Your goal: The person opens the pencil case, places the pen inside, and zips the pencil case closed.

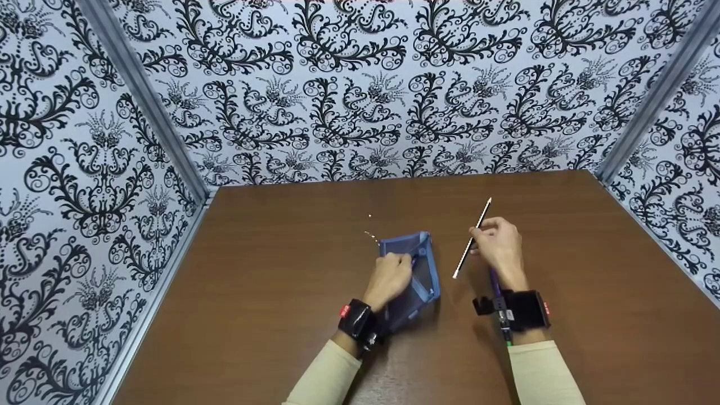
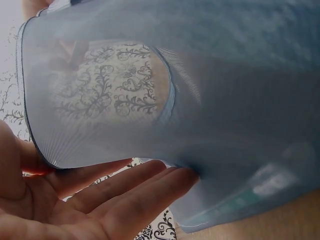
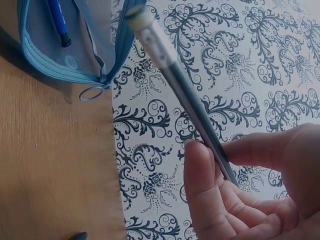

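My left hand [image 1: 389, 275] holds a blue mesh pencil case [image 1: 432, 270] by its edge. In the left wrist view, the see-through mesh [image 2: 100, 120] fills most of the picture, and the fingers [image 2: 145, 200] lie against its underside. The zipped mouth is open, and a blue pen [image 3: 59, 22] shows inside in the right wrist view. To the right of the case, my right hand [image 1: 499, 247] pinches a dark pencil [image 3: 192, 105] between thumb and fingers. The pencil slants above the table, its eraser end towards the right wrist camera.
A purple pen [image 1: 494, 281] and a green-tipped item [image 1: 508, 337] show beside the right wrist, partly hidden by the strap. Small white specks [image 1: 369, 216] dot the brown table [image 1: 270, 270] behind the case. Patterned walls [image 1: 365, 101] stand behind and at both sides.
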Motion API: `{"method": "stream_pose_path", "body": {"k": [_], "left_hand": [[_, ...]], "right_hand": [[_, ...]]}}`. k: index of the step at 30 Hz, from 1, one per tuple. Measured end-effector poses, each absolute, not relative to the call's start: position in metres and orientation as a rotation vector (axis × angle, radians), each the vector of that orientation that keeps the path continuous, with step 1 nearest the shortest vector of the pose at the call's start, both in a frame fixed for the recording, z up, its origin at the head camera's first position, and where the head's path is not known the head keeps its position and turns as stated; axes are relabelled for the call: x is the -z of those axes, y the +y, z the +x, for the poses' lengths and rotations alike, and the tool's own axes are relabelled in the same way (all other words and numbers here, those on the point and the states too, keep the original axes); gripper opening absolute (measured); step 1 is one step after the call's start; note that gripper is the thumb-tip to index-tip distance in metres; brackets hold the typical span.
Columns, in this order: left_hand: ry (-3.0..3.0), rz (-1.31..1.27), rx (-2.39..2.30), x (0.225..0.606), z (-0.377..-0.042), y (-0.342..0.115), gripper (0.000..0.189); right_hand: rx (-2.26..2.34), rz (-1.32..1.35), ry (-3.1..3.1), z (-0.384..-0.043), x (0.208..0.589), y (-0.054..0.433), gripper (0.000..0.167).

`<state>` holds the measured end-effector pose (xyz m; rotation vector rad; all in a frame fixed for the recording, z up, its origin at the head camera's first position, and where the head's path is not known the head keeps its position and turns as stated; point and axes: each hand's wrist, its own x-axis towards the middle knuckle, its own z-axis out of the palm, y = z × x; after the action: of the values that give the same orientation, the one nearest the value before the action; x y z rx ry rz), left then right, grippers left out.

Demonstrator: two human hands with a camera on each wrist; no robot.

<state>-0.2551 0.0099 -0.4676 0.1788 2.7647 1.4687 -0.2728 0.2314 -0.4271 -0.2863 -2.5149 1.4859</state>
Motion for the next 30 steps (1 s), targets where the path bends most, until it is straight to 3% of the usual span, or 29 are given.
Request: {"method": "stream_pose_path", "body": {"k": [30], "left_hand": [[2.786, 0.185, -1.469, 0.467, -0.254, 0.011, 0.042]], "right_hand": [[-1.882, -0.19, -2.277, -0.275, 0.43, 0.213, 0.03]]}}
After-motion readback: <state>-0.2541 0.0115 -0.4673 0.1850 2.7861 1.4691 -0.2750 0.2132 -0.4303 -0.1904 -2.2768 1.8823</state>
